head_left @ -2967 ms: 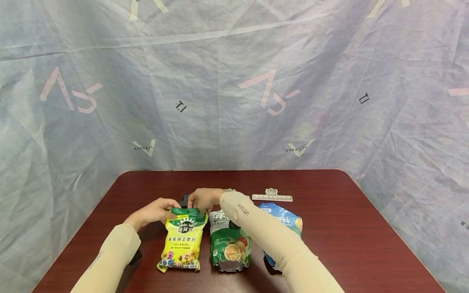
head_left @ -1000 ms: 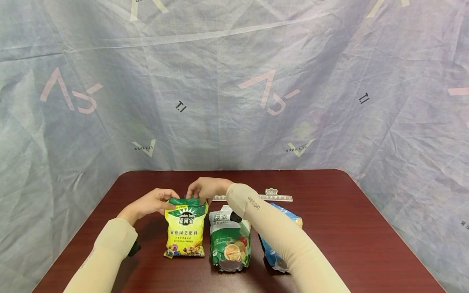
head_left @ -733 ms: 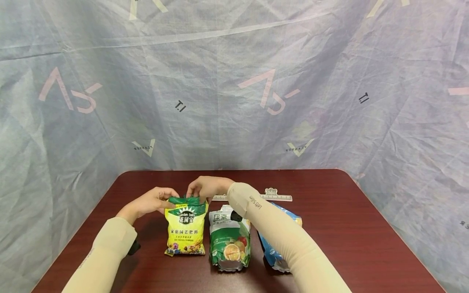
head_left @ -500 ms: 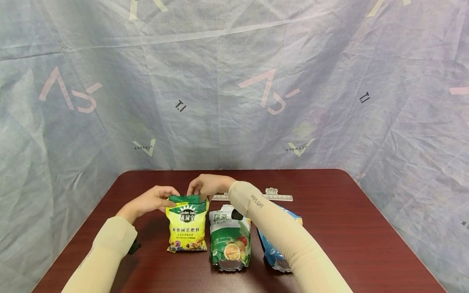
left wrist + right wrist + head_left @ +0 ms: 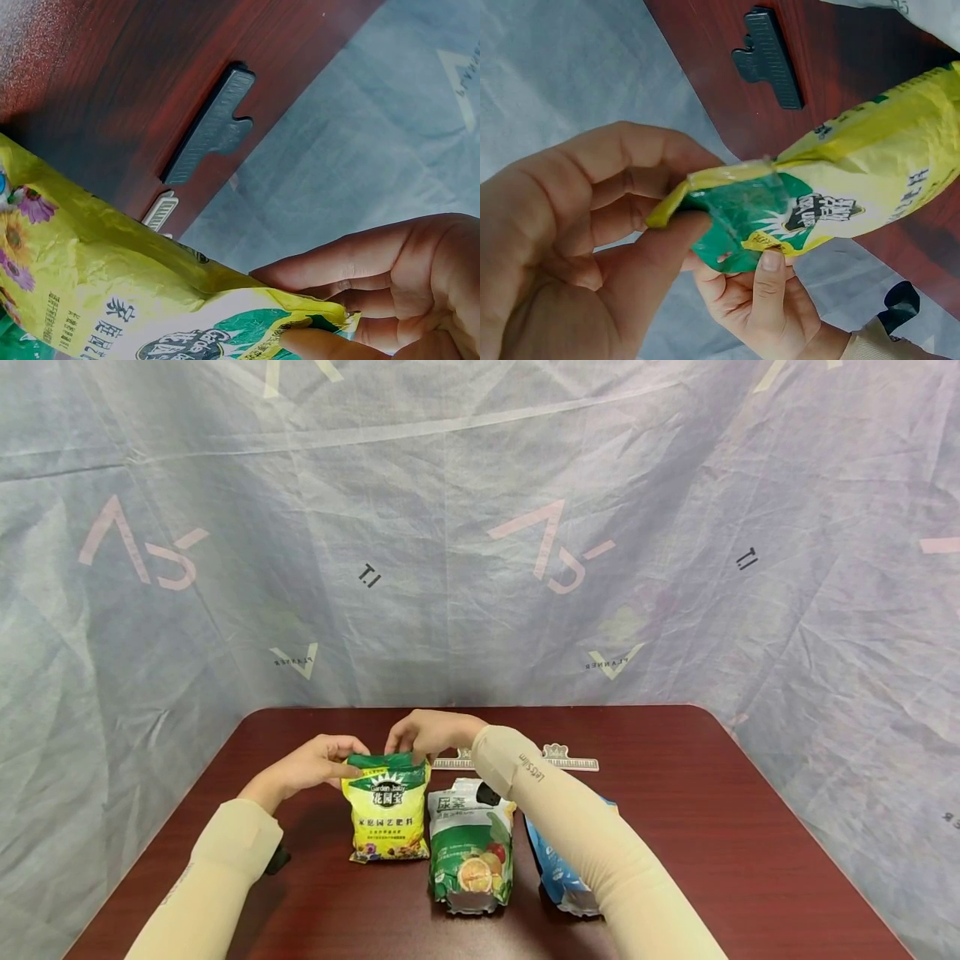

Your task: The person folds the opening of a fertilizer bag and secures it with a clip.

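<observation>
A yellow and green fertilizer bag [image 5: 386, 818] stands upright between my hands, its printed front toward me. My left hand [image 5: 311, 766] pinches the bag's upper left corner, with the thumb in front and the fingers behind. At the upper right corner, my right hand [image 5: 435, 732] pinches the green top edge between thumb and fingers. The right wrist view shows this top edge folded over at the right thumb [image 5: 679, 232]. A black clip [image 5: 214, 127] lies on the table beyond the bag, hidden from the head view.
Right beside the yellow bag lies a green and white pouch [image 5: 471, 852] with fruit pictures. A blue pouch [image 5: 558, 864] is partly covered by the right sleeve. White clips with ruler-like edges [image 5: 558, 762] lie farther back on the dark red table [image 5: 720, 860].
Both hands have raised the yellow bag and shifted it away from me and slightly right. Its bottom edge now sits farther back. The green and blue pouches stay put.
</observation>
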`<state>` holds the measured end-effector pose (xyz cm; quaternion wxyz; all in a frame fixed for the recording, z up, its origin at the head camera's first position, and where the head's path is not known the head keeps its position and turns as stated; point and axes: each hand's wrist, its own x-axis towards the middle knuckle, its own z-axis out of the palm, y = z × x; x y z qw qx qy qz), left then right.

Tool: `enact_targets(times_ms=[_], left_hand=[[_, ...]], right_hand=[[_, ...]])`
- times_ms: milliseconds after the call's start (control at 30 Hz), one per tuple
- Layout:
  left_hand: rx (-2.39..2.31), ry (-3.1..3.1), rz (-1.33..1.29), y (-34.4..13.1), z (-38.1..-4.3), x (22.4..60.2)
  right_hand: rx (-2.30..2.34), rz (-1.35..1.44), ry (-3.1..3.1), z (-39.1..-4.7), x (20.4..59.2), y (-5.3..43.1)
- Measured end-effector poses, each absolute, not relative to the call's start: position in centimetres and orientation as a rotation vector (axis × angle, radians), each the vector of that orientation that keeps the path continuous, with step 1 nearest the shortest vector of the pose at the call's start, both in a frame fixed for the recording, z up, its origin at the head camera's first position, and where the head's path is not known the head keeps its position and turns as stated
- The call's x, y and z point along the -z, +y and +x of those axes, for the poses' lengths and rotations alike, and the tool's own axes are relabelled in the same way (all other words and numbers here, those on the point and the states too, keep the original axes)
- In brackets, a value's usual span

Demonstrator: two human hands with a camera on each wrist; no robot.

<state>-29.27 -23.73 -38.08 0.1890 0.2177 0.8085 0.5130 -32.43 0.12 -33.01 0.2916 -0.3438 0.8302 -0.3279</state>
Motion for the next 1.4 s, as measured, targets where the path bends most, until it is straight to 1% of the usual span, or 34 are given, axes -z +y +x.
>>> enact_targets(times_ms=[1067, 1400], left_hand=[[-1.402, 2.35, 0.61, -23.8, -29.4, 36.9], [-1.403, 2.349, 0.605, -23.8, -29.4, 36.9]], right_hand=[[0.825, -1.003, 2.274, -32.4, 31.8, 0.1], [0.855, -0.977, 2.261, -32.4, 31.9, 0.2]])
